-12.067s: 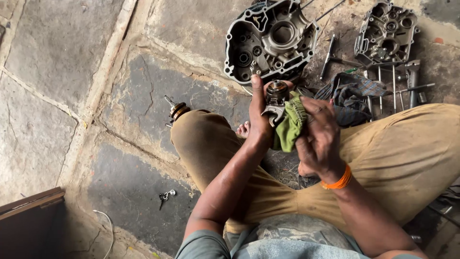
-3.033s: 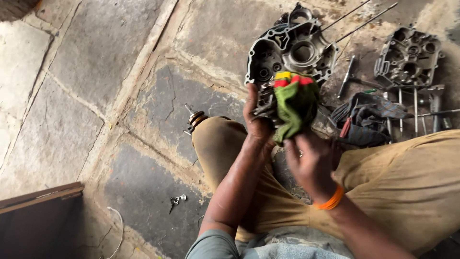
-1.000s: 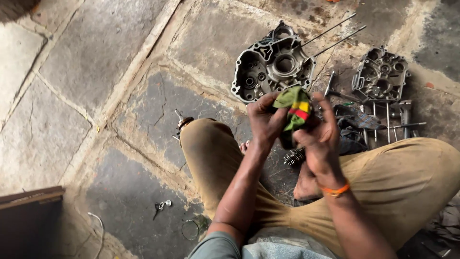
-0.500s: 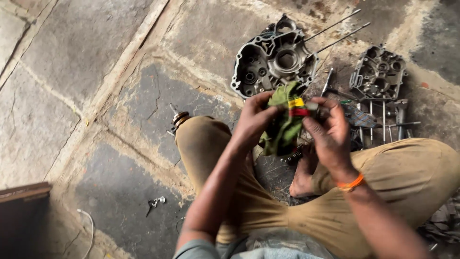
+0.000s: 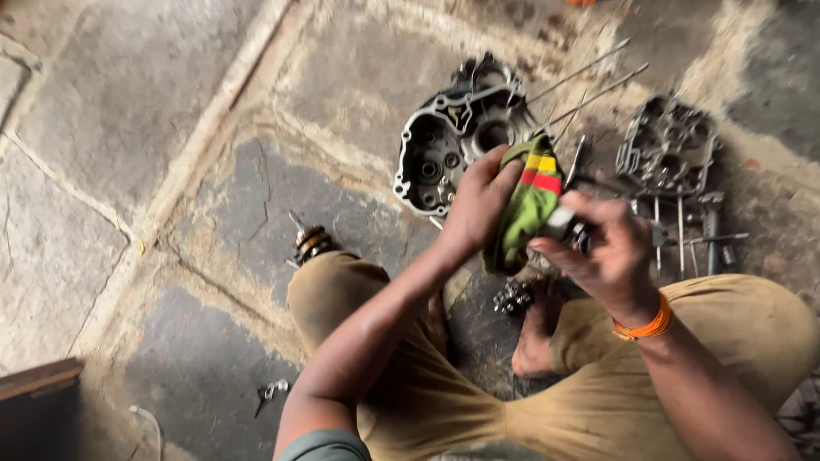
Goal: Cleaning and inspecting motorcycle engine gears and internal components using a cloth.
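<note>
While the green cloth (image 5: 528,209) with its yellow and red stripes hangs between both hands above the crossed legs, the left hand (image 5: 480,209) clutches its upper fold, fingers closed on the fabric. Just beside it, the right hand (image 5: 602,248) pinches a small metal part (image 5: 565,224) against the cloth's edge; an orange band (image 5: 647,325) circles that wrist. Below the cloth, a small gear cluster (image 5: 512,296) lies by the bare foot. Beyond the hands, on the stone floor (image 5: 128,128), rests an open engine case half (image 5: 453,141) with long studs sticking out, and a second case half (image 5: 670,145) lies to its right among loose tools. A small spring-like part (image 5: 312,243) sits near the left knee.
</note>
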